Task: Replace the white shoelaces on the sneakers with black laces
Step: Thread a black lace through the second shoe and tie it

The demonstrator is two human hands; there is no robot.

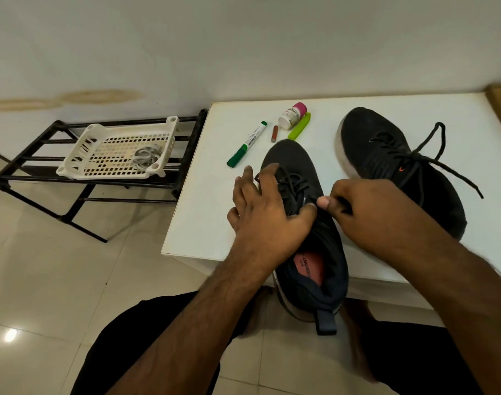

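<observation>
My left hand [267,208] rests spread-fingered on the near dark knit sneaker [306,223] at the white table's [203,218] front edge; my right hand [366,212] pinches its black lace [296,182].

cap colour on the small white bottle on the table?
Pink, on the small white bottle behind the sneakers; head view, the only one, shows it clearly.
</observation>
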